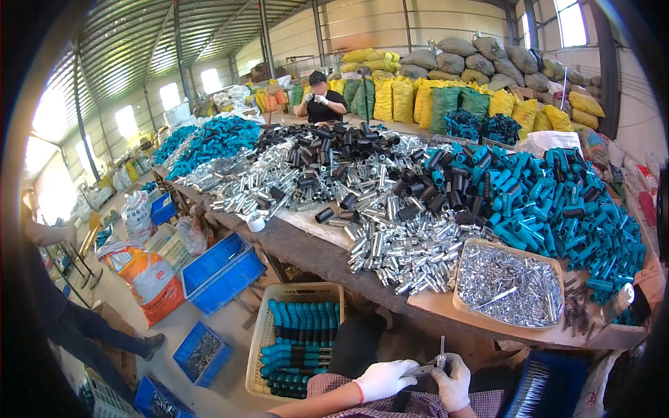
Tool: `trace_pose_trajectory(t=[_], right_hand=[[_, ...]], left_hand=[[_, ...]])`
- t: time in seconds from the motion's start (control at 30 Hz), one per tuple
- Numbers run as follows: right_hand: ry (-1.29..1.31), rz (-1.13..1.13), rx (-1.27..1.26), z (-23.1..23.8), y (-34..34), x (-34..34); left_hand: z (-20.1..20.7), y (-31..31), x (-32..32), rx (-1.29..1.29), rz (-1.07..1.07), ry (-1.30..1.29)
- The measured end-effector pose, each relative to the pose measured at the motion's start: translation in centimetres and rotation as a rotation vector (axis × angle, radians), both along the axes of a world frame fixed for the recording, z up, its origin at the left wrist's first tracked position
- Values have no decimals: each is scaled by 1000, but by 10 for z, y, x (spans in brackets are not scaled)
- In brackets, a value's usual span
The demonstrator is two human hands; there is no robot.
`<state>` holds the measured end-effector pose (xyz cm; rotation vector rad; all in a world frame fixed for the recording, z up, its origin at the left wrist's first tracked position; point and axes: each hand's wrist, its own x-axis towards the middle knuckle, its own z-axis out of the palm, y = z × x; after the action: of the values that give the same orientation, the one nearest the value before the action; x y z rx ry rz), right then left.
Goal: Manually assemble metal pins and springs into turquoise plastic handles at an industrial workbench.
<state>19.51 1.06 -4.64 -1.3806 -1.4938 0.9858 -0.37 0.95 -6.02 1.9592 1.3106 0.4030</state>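
Observation:
Both hands wear white gloves and meet low in front of me, over a checked cloth on my lap. My left hand [385,380] is closed around a grey metal piece [419,370], whose far end reaches toward the other hand. In my right hand [453,382], the fingers pinch a small silver metal sleeve [441,361] with a thin rod standing upright out of it. The two metal pieces come together between the hands; whether they touch is too small to tell. Nearest ahead is a shallow tray [456,299] of small silver pins on the table's edge.
The table [313,245] carries heaps of silver tubes [411,254], black sleeves [334,150] and teal handles [557,209]. A cream crate [256,341] of teal-and-black handles stands at lower left. Blue bins [223,273] sit on the floor. Another person [324,104] works across the table.

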Motion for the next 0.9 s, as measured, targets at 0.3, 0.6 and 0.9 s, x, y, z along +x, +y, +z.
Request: trace_pose_trajectory(t=[0.3,0.6,0.9], right_hand=[[192,-44,54,-2,2,4],[652,-98,-105,-10,-4,-5],[615,-30,-191,-15,-8,5]], left_hand=[[22,2,-5,-85,265,-471],[17,-1,12,443,433,-534],[27,4,-5,341,147,-412]])
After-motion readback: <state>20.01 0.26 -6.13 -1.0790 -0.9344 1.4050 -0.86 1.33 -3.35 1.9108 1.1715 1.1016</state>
